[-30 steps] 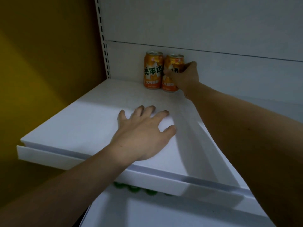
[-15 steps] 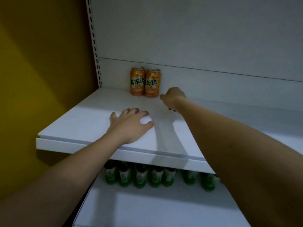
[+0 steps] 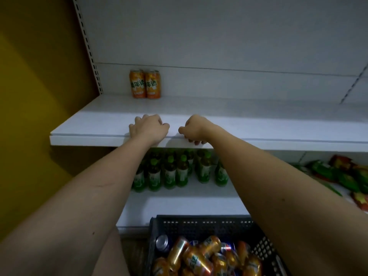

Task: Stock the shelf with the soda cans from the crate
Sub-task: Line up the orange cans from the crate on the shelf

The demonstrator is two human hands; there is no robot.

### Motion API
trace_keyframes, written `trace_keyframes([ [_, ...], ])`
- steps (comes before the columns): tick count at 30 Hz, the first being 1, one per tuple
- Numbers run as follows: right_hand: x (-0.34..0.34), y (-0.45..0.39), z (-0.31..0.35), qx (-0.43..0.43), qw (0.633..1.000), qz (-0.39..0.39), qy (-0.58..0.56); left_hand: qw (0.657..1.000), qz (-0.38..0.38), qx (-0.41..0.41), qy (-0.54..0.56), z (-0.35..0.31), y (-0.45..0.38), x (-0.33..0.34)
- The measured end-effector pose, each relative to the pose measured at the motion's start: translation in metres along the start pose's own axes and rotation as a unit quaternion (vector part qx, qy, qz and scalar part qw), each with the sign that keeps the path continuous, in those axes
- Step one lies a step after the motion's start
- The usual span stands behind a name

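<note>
Orange soda cans (image 3: 144, 84), 2 of them, are seen upright and touching at the far left of the white shelf (image 3: 258, 124), against the back panel. Many more cans (image 3: 196, 259) are heaped on their sides in the dark plastic crate (image 3: 201, 224) at the near edge, orange ones mixed with a few blue ones.

Thin metal and smooth sides suggest each can will be stiff but dentable, fairly heavy if full, and somewhat slippery; it is best taken round the middle of the body, with fingers and thumb on opposite sides, and set down upright.

At the shelf's front lip, the left hand (image 3: 148, 129) is laid on top with fingers loosely bent and nothing held. Just beside it, the right hand (image 3: 196, 129) is seen with fingers curled down over the edge, the tips showing against the front face; nothing is carried in it.

Green bottles (image 3: 171, 172) are ranged on the lower shelf, with snack packets (image 3: 342, 174) at the right.
</note>
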State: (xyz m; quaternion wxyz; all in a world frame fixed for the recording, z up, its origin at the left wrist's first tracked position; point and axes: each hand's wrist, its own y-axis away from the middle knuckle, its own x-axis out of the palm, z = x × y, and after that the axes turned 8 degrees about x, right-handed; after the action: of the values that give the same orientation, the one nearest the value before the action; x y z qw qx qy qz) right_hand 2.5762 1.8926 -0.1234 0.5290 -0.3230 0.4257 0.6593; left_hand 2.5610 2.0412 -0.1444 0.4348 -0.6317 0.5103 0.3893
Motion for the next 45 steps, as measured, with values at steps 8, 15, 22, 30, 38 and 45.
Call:
trace_keyframes([
  [8,0.058,0.072,-0.079,0.009,0.999,0.04,-0.035,0.994,0.003,0.035,0.099,-0.029,0.105,0.061],
  [15,0.139,0.106,-0.142,0.046,0.984,0.164,-0.049,0.98,0.154,-0.037,0.118,-0.015,0.171,0.163],
  [22,0.218,0.119,-0.193,0.119,0.968,0.203,-0.088,0.95,0.248,-0.112,0.153,0.015,0.22,0.238],
  [30,0.329,0.155,-0.244,0.159,0.939,0.303,-0.038,0.924,0.36,-0.075,0.104,0.035,0.278,0.306],
  [38,0.409,0.176,-0.25,0.109,0.907,0.397,0.085,0.878,0.471,0.055,0.069,0.034,0.288,0.331],
  [45,0.409,0.178,-0.254,0.099,0.927,0.36,0.025,0.871,0.483,0.081,0.035,0.045,0.294,0.334],
])
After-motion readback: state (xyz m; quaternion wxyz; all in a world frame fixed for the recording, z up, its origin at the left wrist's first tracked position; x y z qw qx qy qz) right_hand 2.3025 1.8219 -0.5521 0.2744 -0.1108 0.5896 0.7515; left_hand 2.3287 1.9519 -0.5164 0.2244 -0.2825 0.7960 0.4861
